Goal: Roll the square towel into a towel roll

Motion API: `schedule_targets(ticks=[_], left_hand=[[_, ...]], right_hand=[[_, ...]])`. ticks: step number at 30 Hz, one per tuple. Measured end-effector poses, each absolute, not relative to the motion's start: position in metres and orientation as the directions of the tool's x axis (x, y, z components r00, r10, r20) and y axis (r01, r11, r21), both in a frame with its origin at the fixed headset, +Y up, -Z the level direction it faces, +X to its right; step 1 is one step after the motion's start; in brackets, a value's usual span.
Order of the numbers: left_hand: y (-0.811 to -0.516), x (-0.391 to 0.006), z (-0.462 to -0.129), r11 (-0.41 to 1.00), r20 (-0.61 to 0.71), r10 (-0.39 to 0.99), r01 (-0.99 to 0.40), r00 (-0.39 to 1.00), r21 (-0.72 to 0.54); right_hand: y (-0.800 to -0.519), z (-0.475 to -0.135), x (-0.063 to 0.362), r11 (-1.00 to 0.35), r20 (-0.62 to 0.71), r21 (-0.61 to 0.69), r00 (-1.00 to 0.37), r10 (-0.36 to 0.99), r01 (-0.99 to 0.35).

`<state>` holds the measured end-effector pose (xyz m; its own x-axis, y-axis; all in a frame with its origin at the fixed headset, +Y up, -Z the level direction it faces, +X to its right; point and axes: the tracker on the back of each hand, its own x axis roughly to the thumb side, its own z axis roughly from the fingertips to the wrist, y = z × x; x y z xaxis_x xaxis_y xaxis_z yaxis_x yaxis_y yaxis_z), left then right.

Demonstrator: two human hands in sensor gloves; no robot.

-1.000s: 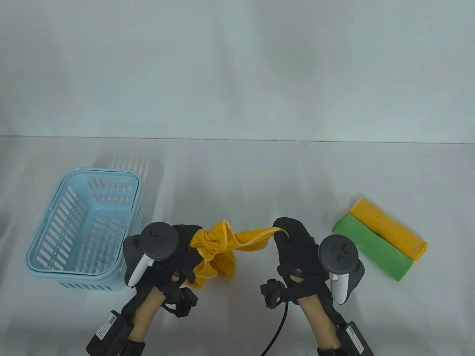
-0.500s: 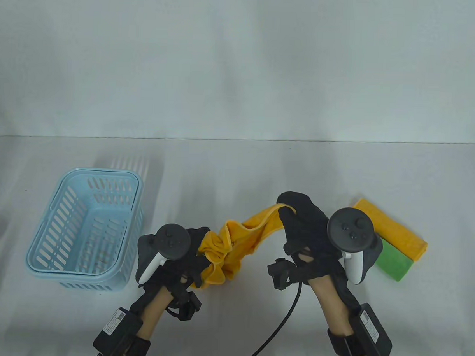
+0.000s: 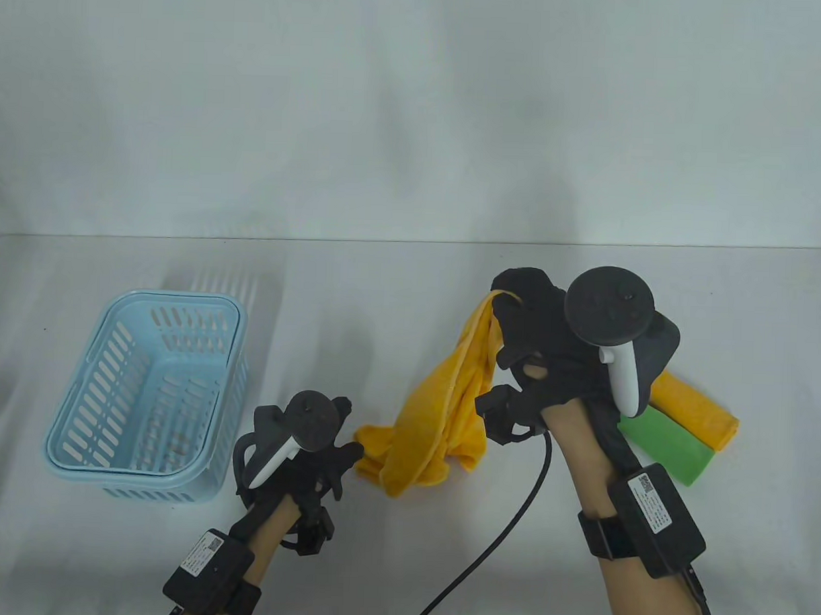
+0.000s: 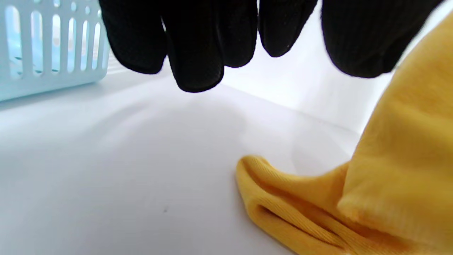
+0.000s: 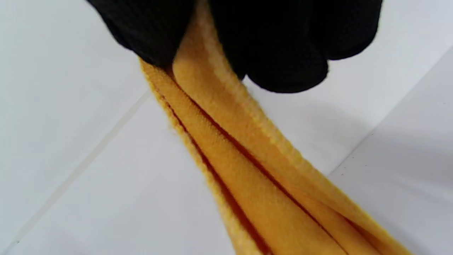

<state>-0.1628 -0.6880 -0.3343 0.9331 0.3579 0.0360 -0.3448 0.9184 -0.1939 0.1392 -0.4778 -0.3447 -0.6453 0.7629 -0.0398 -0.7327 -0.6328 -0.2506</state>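
The yellow square towel hangs crumpled from my raised right hand, which pinches one corner between thumb and fingers. Below the pinch the cloth runs down in long folds. Its lower end lies bunched on the white table. My left hand is low over the table just left of that lower end. Its fingers hang straight above the surface and hold nothing. A folded edge of the towel lies just right of them.
A light blue slotted basket stands at the left, and its wall is close behind my left hand. A rolled yellow towel and a rolled green towel lie at the right, partly behind my right arm. A black cable trails toward the front edge.
My right hand has risen and moved away from me with the towel corner. My left hand has let go of the bunched towel and dropped toward the table.
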Motion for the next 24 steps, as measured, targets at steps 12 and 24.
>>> schedule_targets(ticks=[12, 24], left_hand=[[-0.668, -0.119, -0.304, 0.919, 0.288, 0.381, -0.325, 0.879, -0.224], [-0.689, -0.093, -0.304, 0.914, 0.332, 0.356, -0.253, 0.873, -0.317]], right_hand=[[-0.455, -0.34, 0.132, -0.629, -0.089, -0.285, -0.634, 0.768, -0.723], [-0.434, -0.331, 0.111, -0.626, -0.033, -0.28, -0.644, 0.764, -0.728]])
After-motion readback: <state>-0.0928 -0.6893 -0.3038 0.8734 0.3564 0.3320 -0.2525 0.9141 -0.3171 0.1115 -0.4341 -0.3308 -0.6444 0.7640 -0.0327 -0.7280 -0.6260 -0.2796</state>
